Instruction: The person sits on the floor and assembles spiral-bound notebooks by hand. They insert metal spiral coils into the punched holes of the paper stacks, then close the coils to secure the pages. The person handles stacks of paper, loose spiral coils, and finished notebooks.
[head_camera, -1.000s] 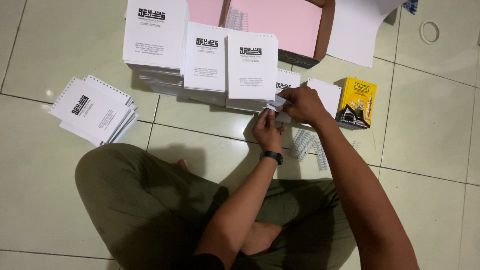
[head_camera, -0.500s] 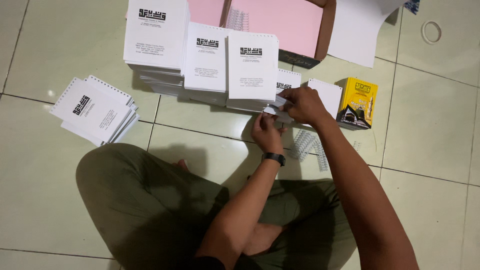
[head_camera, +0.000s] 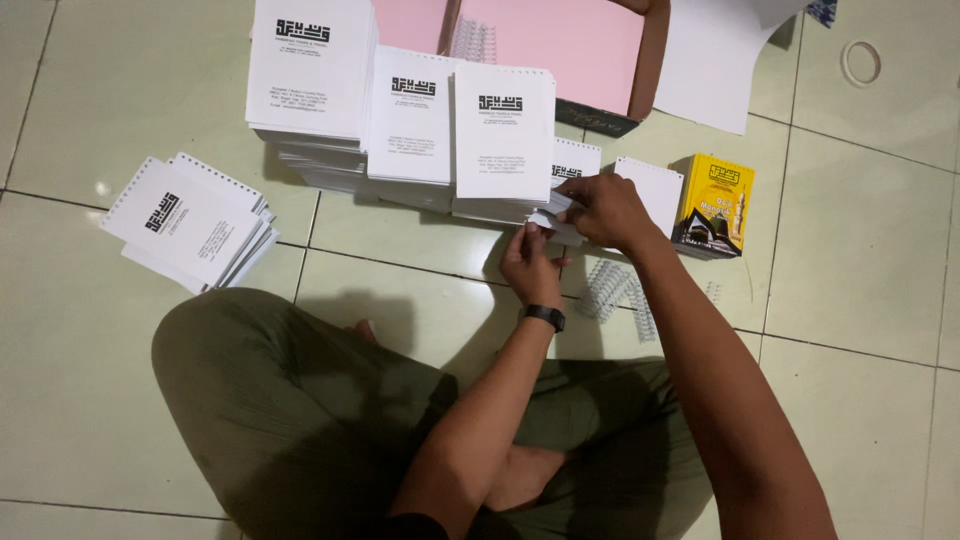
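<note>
Booklet (head_camera: 553, 212) lay on the tiled floor (head_camera: 120, 90) beside the stacked white pads (head_camera: 503, 140), pinched at its edge by both hands. Left hand (head_camera: 530, 262) and right hand (head_camera: 603, 208) each had a closed grip on it. Step judged: handling loose sheets for binding; next move needs the wire coils (head_camera: 612, 290) nearby.
</note>
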